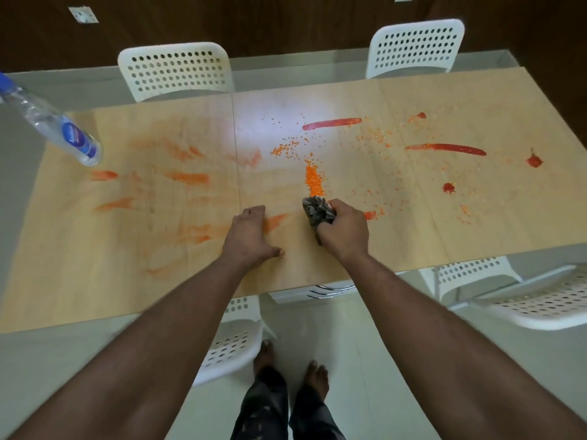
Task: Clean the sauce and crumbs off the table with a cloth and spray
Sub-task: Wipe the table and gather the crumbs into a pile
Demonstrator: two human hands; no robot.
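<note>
right hand (344,228) grasps the bunched cloth (318,211) beside orange crumbs (314,179); left hand (251,238) rests flat, released, on the table (476,223).

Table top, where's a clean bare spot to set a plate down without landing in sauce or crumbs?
The cleanest patch is the near edge of the table, between the left hand and the right hand gripping the cloth. The near right corner looks mostly clear too. Crowded: crumbs in the middle, sauce streaks on the right, smears beside the spray bottle.
</note>
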